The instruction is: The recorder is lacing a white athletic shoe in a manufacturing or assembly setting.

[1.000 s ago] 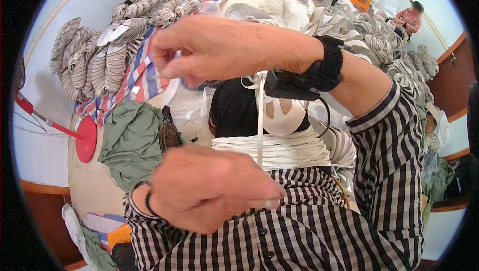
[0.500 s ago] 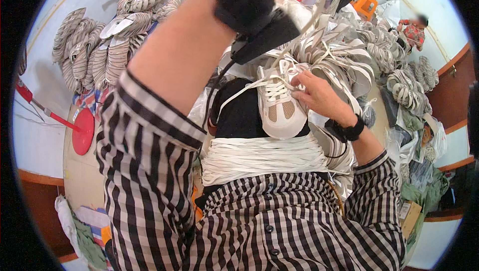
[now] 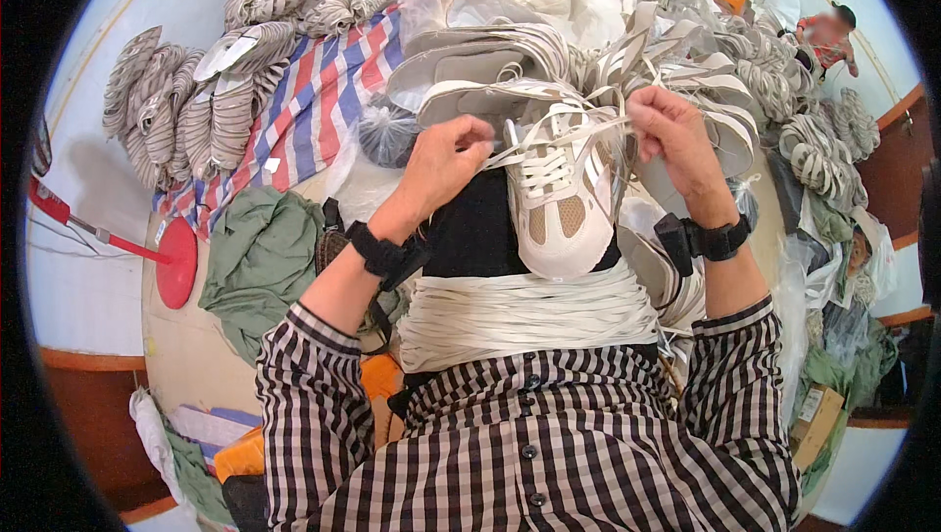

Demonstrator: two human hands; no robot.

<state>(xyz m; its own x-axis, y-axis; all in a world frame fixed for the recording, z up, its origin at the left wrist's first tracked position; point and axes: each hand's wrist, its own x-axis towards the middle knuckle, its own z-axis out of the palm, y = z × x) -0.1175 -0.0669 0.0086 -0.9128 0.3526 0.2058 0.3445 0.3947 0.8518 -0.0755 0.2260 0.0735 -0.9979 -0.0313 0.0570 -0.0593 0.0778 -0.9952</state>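
Item: cream lace-up sneaker (image 3: pixel 554 204), toe pointing toward the person, resting on a dark cloth (image 3: pixel 470 233) across the lap, at centre of view. White lace (image 3: pixel 534 150) partly threaded through the upper eyelets, its ends pulled out to both sides.

Left hand (image 3: pixel 446 160): at 10 o'clock from the sneaker, fingers pinched closed on one lace end near the tongue.

Right hand (image 3: pixel 671 130): at 2 o'clock from the sneaker, fingers closed on the other lace end, drawn outward and up.

Bundle of loose white laces (image 3: pixel 524 312): at 6 o'clock from the sneaker, lying across the lap against the striped shirt.

Surrounding stock: pile of unlaced sneakers (image 3: pixel 510 62) at 12 o'clock; stacked soles (image 3: pixel 172 106) on a striped tarp (image 3: pixel 314 106) at 10 o'clock; green cloth (image 3: pixel 260 258) at 9 o'clock.

Handling note, as judgement: both ends are best drawn with equal tension so the crossings lie flat and the free lengths match; keeping the shoe pressed to the lap should stop it twisting; untwist the lace before each eyelet.
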